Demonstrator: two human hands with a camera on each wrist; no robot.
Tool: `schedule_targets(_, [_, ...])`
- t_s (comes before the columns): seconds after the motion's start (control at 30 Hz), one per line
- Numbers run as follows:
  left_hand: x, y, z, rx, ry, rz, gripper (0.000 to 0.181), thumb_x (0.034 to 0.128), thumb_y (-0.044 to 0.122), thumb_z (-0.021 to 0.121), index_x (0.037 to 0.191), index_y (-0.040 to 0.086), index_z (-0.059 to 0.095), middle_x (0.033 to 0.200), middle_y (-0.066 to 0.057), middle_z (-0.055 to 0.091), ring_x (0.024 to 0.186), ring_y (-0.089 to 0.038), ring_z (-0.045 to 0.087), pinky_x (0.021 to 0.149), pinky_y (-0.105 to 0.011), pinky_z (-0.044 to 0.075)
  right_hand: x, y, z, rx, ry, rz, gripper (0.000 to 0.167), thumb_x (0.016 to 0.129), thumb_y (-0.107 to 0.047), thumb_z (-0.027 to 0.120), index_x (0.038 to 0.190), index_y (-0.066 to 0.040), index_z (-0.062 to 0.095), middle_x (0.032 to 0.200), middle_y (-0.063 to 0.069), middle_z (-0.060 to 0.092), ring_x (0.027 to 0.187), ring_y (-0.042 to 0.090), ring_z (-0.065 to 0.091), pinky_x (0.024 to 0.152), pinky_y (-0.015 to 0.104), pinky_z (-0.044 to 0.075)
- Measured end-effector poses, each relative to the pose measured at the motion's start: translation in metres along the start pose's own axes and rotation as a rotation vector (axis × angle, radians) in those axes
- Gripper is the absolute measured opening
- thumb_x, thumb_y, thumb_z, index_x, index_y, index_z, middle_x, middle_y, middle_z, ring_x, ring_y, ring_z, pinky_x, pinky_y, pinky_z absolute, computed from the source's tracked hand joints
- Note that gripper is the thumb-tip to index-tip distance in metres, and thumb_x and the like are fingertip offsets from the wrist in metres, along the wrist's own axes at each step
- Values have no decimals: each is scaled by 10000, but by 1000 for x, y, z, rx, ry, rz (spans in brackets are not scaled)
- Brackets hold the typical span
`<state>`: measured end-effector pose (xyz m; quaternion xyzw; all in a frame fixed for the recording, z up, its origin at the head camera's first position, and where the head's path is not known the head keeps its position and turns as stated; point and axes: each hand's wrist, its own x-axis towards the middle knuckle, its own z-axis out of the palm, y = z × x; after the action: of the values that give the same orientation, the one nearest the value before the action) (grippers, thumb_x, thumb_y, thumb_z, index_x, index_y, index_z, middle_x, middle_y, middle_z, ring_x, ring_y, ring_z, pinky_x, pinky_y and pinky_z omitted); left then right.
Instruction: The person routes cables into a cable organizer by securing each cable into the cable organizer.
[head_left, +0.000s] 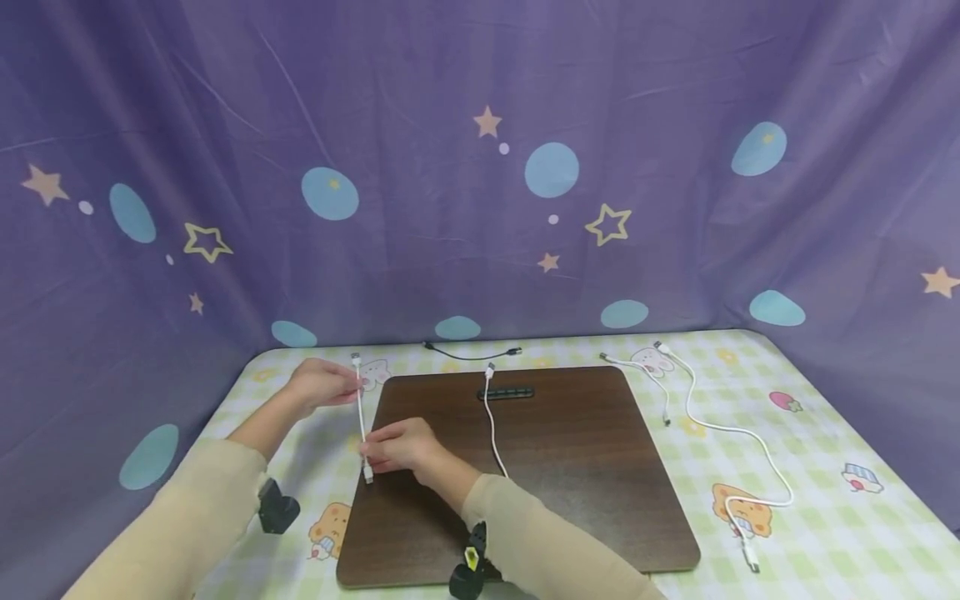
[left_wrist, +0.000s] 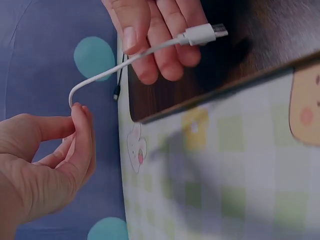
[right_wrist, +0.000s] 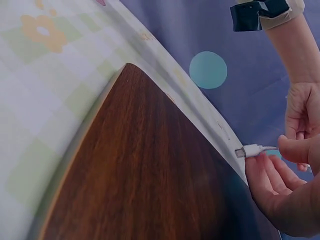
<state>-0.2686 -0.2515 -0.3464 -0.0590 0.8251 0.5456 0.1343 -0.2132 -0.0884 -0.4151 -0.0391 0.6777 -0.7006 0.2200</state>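
Observation:
A short white cable (head_left: 361,415) hangs between the two hands over the left edge of the brown board (head_left: 577,467). The left hand (head_left: 324,383) pinches it near its upper end. The right hand (head_left: 399,446) pinches it near the lower plug, thumb on top of the cord. In the left wrist view the cable (left_wrist: 120,66) bends at the left hand's fingertips (left_wrist: 78,109), and its white plug (left_wrist: 200,34) sticks out past the right hand (left_wrist: 155,35). From the right wrist, the plug (right_wrist: 250,150) shows beside the right hand's fingers (right_wrist: 270,172).
Another white cable (head_left: 491,417) lies on the board, beside a dark green strip (head_left: 513,393). Behind the board is a short black cable (head_left: 472,358). On the checked cloth at right lie a short white cable (head_left: 651,377) and a longer one (head_left: 731,429). A purple curtain (head_left: 420,275) hangs behind.

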Motion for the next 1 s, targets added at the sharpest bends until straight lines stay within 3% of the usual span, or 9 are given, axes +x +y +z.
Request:
schedule_targets(0.2, [9,3,16,-62,-13,-3,402,901,-32,566,1231,-241,467,733,25,681,680,-14,653,689,-164,591,-2,3,-14,35,28,-3,189,819,6,711,994,76,710,932,229,739,764,207,736,686,335,625])
schedule_targets(0.47, [25,0,39,-158,17,-6,399,894,-42,552,1236,-233,475,699,26,677,630,-25,650,661,-167,590,-7,7,-34,59,72,18,200,832,-7,701,1019,65,706,965,212,740,710,130,697,699,325,624])
schedule_targets(0.73, [34,-1,58,-334,34,4,416,872,-114,549,1251,-250,444,716,7,660,662,-46,661,686,-169,593,-10,11,-49,66,105,31,207,836,-14,700,1027,65,707,952,166,751,680,73,647,680,287,618])
schedule_targets(1.0, [47,2,73,-485,58,-38,347,898,-85,557,1218,-206,502,631,8,670,629,-60,666,671,-186,599,-15,13,-67,86,109,15,229,836,16,682,1050,97,686,890,157,755,648,61,646,636,232,597])
